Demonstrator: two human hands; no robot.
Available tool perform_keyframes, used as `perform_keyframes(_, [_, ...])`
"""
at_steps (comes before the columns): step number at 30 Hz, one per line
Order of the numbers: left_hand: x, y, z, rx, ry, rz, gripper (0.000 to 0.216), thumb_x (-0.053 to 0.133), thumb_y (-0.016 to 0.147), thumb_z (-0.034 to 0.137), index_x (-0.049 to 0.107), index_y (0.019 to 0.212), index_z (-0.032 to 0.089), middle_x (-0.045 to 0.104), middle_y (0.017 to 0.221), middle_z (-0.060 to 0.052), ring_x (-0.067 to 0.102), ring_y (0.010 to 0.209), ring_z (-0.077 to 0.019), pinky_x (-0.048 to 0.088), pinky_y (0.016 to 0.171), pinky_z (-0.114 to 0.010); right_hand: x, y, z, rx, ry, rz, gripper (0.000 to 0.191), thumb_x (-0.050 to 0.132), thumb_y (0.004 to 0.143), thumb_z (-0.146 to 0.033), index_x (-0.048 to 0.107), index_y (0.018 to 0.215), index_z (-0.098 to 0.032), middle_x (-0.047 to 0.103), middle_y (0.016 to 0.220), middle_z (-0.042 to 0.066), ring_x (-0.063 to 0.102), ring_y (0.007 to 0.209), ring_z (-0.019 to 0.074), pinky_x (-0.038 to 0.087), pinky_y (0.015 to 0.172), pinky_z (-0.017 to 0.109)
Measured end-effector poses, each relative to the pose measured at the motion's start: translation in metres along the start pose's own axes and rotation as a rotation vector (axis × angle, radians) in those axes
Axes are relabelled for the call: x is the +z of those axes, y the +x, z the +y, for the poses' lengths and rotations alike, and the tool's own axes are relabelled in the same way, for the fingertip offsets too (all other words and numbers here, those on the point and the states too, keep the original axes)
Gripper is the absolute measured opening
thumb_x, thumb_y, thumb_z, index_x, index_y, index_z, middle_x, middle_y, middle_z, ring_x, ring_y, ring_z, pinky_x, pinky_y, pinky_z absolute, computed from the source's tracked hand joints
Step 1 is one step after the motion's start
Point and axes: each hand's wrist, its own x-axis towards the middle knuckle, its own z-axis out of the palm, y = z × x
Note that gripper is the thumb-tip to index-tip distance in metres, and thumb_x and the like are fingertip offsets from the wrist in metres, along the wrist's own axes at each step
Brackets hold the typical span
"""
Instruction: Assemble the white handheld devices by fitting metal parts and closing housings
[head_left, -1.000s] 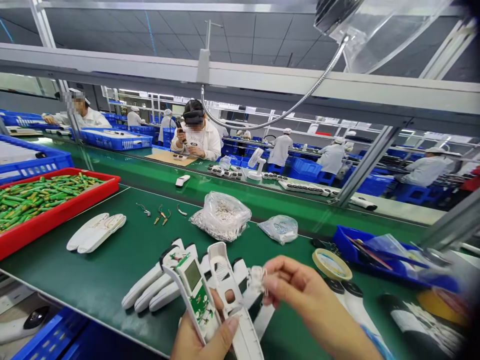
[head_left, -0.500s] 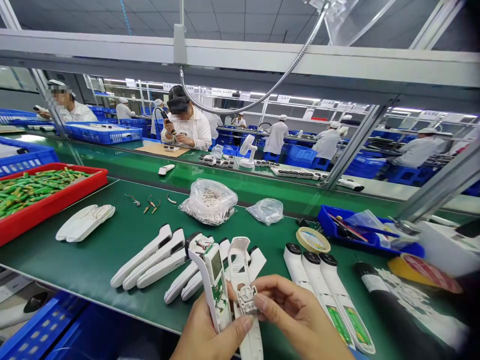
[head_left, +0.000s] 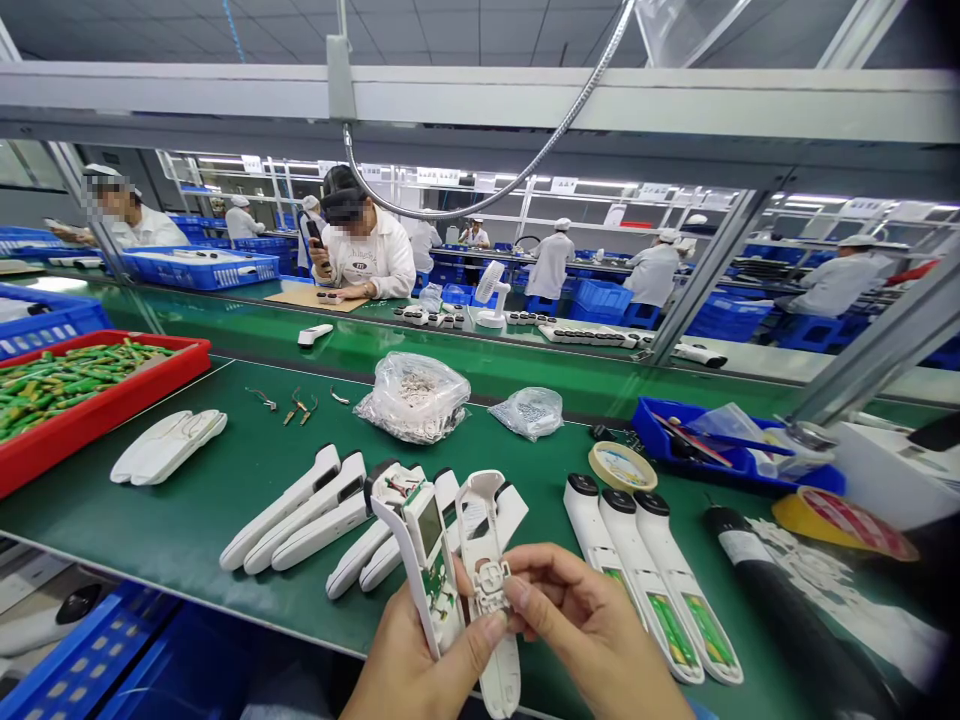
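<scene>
My left hand (head_left: 420, 650) is closed around an opened white handheld thermometer. One half (head_left: 448, 625) carries a green circuit board and a small screen; the other is a bare shell half (head_left: 499, 680), its inside facing me. Between thumb and fingers of my right hand (head_left: 577, 625) is a small white plastic bracket (head_left: 490, 584), held against the middle of that shell. Whether it is seated there I cannot tell. Behind my hands lie several closed white thermometers (head_left: 300, 510). To the right are three more thermometers (head_left: 658, 560) with green batteries in their open handles.
A red tray (head_left: 150, 400) of green batteries stands left, near stacked white covers (head_left: 169, 445). Farther back are two plastic bags (head_left: 412, 395) of small parts. Tape (head_left: 622, 468), a blue bin (head_left: 750, 465) and a black electric screwdriver (head_left: 772, 590) lie right. A co-worker (head_left: 367, 250) sits opposite.
The bracket has turned slightly in my right fingers, and the bare shell half has risen a little in view. The co-worker opposite has lowered one hand to the mat. My view has shifted slightly.
</scene>
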Motion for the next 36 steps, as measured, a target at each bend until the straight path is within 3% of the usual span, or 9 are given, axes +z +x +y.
perform_keyframes(7, [-0.009,-0.002,-0.014,-0.031,0.246,0.070,0.032,0.062,0.078,0.050,0.056,0.080,0.019,0.062,0.075,-0.001,0.057,0.077,-0.0168,0.044,0.067,-0.024,0.003,-0.003,0.007,-0.010,-0.043,0.043,0.033,0.066,0.077,-0.048,0.063,0.092,-0.018,0.064,0.079,0.004,0.057,0.069,0.0142,0.048,0.064,0.026])
perform_keyframes(13, [-0.010,-0.002,-0.017,-0.067,0.197,0.095,0.033,0.065,0.076,0.050,0.054,0.084,0.020,0.060,0.070,0.001,0.059,0.094,-0.0212,0.046,0.081,-0.025,0.001,-0.002,0.020,-0.180,-0.182,0.146,0.030,0.065,0.079,-0.045,0.061,0.099,-0.022,0.061,0.083,0.002,0.057,0.077,0.0150,0.047,0.069,0.025])
perform_keyframes(16, [-0.010,-0.003,-0.016,-0.064,0.189,0.132,0.034,0.067,0.075,0.049,0.056,0.085,0.019,0.065,0.086,-0.001,0.060,0.089,-0.0177,0.046,0.080,-0.024,0.003,-0.002,0.017,-0.076,-0.090,0.046,0.034,0.060,0.082,-0.047,0.058,0.108,-0.024,0.063,0.100,0.005,0.059,0.092,0.0179,0.048,0.080,0.028])
perform_keyframes(18, [-0.010,-0.003,-0.016,-0.069,0.198,0.139,0.034,0.068,0.074,0.049,0.056,0.085,0.019,0.066,0.085,-0.002,0.059,0.082,-0.0161,0.047,0.073,-0.022,0.005,-0.002,0.015,-0.021,0.003,-0.017,0.035,0.058,0.084,-0.047,0.059,0.109,-0.023,0.065,0.102,0.006,0.060,0.095,0.0190,0.048,0.083,0.029])
perform_keyframes(27, [-0.012,0.000,-0.025,-0.088,0.133,0.145,0.035,0.069,0.073,0.049,0.056,0.086,0.019,0.063,0.071,0.000,0.057,0.066,-0.0159,0.048,0.063,-0.025,0.011,-0.006,0.016,-0.013,0.134,0.016,0.035,0.066,0.079,-0.045,0.063,0.106,-0.024,0.069,0.101,0.007,0.064,0.094,0.0208,0.051,0.082,0.030])
perform_keyframes(32, [-0.006,0.000,-0.026,-0.018,0.210,0.190,0.036,0.065,0.075,0.052,0.060,0.085,0.018,0.066,0.077,-0.005,0.060,0.074,-0.0202,0.049,0.076,-0.030,0.015,-0.009,0.023,-0.048,0.116,0.103,0.036,0.063,0.080,-0.046,0.062,0.110,-0.026,0.066,0.112,0.006,0.061,0.103,0.0213,0.050,0.087,0.029])
perform_keyframes(36, [-0.001,-0.002,-0.029,0.055,0.326,0.151,0.032,0.061,0.078,0.049,0.063,0.084,0.018,0.068,0.087,-0.009,0.062,0.082,-0.0228,0.048,0.083,-0.032,0.020,-0.008,0.029,-0.035,0.190,0.081,0.045,0.061,0.083,-0.046,0.054,0.123,-0.028,0.059,0.127,0.004,0.055,0.115,0.0219,0.047,0.094,0.030])
